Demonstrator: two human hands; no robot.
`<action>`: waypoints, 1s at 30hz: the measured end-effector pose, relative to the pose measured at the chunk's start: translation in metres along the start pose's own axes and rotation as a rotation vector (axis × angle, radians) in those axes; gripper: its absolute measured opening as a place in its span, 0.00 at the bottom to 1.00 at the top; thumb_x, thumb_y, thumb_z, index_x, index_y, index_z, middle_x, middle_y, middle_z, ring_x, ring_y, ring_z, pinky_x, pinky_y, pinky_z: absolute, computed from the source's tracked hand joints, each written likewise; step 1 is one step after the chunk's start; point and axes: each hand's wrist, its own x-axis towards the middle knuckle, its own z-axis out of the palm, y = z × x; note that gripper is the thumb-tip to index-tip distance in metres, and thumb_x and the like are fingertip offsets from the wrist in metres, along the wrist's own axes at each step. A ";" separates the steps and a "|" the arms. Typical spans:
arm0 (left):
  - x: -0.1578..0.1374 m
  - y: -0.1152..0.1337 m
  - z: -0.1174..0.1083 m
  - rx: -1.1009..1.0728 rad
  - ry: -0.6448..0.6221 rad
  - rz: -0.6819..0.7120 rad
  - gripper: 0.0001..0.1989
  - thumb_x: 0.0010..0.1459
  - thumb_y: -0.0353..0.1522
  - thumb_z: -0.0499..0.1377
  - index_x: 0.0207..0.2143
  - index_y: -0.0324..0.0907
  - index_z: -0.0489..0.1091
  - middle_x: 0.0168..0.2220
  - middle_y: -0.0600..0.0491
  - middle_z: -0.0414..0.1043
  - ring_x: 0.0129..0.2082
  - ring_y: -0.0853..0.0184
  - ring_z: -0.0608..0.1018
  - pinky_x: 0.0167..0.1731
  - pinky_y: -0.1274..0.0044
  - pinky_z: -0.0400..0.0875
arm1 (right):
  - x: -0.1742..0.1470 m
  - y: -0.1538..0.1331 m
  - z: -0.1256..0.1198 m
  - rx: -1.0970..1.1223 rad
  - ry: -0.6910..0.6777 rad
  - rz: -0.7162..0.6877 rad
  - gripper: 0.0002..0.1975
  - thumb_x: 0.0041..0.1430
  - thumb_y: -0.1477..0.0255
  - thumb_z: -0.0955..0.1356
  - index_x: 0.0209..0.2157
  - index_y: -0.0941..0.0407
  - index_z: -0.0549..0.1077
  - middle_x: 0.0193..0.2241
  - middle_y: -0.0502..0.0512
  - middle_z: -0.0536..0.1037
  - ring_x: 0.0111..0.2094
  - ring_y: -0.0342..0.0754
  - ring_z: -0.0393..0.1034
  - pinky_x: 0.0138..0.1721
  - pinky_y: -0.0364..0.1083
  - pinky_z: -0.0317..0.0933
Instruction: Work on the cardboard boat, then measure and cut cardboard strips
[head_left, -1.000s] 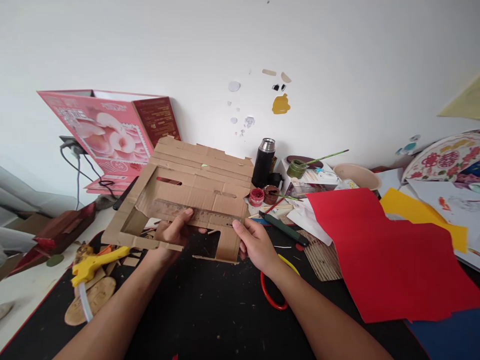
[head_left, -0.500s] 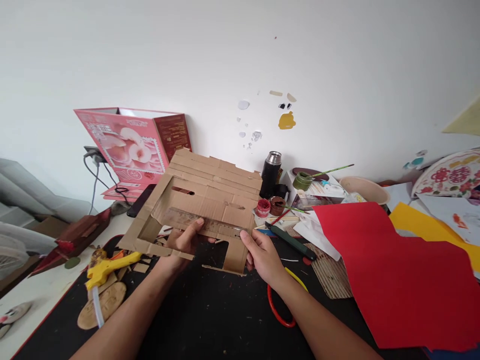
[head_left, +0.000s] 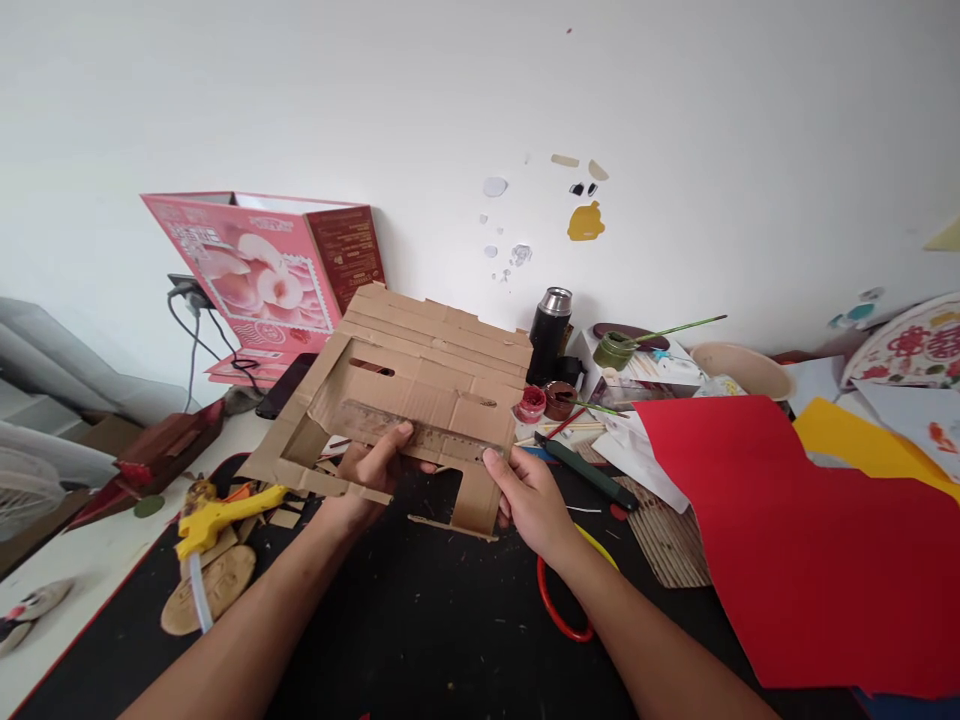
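Head view: left hand (head_left: 366, 470) and right hand (head_left: 536, 500) clamp a seemingly transparent ruler (head_left: 442, 440) against cut cardboard (head_left: 421, 375).

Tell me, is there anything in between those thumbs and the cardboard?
Yes, a ruler. It lies across the cardboard, and the left hand and right hand each have a thumb on it. The cardboard's underside is hidden, so I can't tell there.

The cardboard (head_left: 420, 375) is plain brown, the ruler (head_left: 444, 441) see-through with dark markings. From the cardboard, a peach-printed pink carton (head_left: 259, 265) is at ten o'clock, a yellow glue gun (head_left: 214, 518) at eight, a solid red sheet (head_left: 810, 545) at four.
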 end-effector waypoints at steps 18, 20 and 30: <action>0.002 0.000 -0.004 0.012 0.010 0.013 0.26 0.52 0.39 0.74 0.53 0.40 0.79 0.37 0.50 0.83 0.25 0.64 0.81 0.21 0.76 0.80 | 0.000 -0.002 0.003 -0.009 -0.002 -0.005 0.34 0.54 0.32 0.69 0.29 0.51 0.65 0.13 0.39 0.60 0.13 0.41 0.55 0.15 0.41 0.53; 0.002 0.000 -0.003 0.010 0.010 0.018 0.27 0.52 0.39 0.74 0.53 0.40 0.79 0.37 0.51 0.83 0.26 0.63 0.81 0.20 0.76 0.80 | 0.000 -0.002 0.003 -0.014 -0.001 -0.002 0.34 0.54 0.32 0.69 0.29 0.51 0.65 0.13 0.39 0.60 0.13 0.41 0.56 0.15 0.41 0.53; 0.001 0.001 -0.001 0.020 0.028 0.015 0.17 0.51 0.39 0.74 0.41 0.42 0.80 0.35 0.50 0.82 0.24 0.63 0.80 0.20 0.74 0.79 | -0.001 0.000 0.002 -0.035 -0.012 -0.009 0.33 0.56 0.33 0.68 0.31 0.51 0.67 0.14 0.40 0.60 0.14 0.42 0.57 0.16 0.42 0.54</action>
